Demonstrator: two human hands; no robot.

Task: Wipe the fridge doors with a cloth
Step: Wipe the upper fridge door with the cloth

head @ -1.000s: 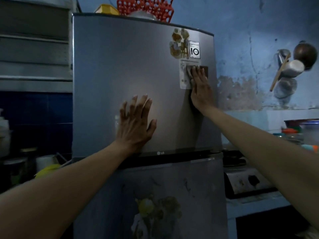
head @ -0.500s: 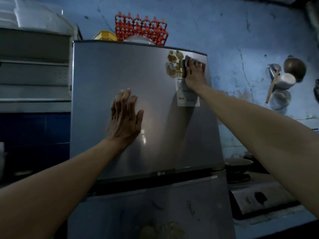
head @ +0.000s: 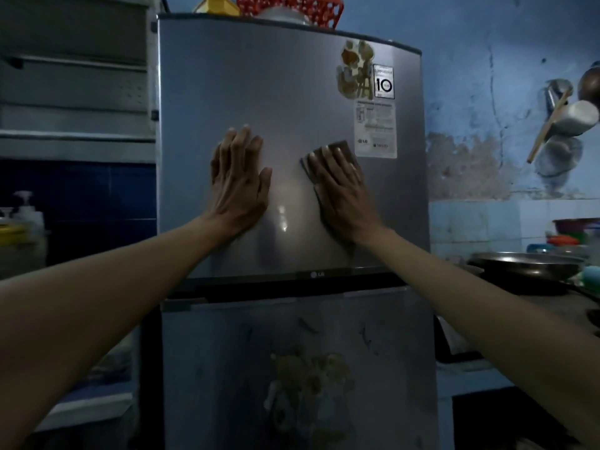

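Note:
A silver two-door fridge fills the middle of the view. Its upper door [head: 259, 79] carries stickers and a white label [head: 375, 129] at the top right. My right hand [head: 341, 193] presses a small dark cloth [head: 337, 149] flat against the upper door, just left of and below the label; most of the cloth is hidden under the palm. My left hand [head: 238, 180] lies flat on the same door a little to the left, fingers together, holding nothing. The lower door [head: 292, 368] below bears a faded sticker and smudges.
A red egg tray [head: 289, 6] and a yellow box [head: 216, 4] sit on top of the fridge. To the right, a pan [head: 526, 263] rests on a stove and utensils [head: 565, 118] hang on the blue wall. Shelves and a pump bottle [head: 24, 209] stand at left.
My right hand with the cloth has swept from the top right corner of the upper door down and left, to the door's middle. The left hand stays flat on the door.

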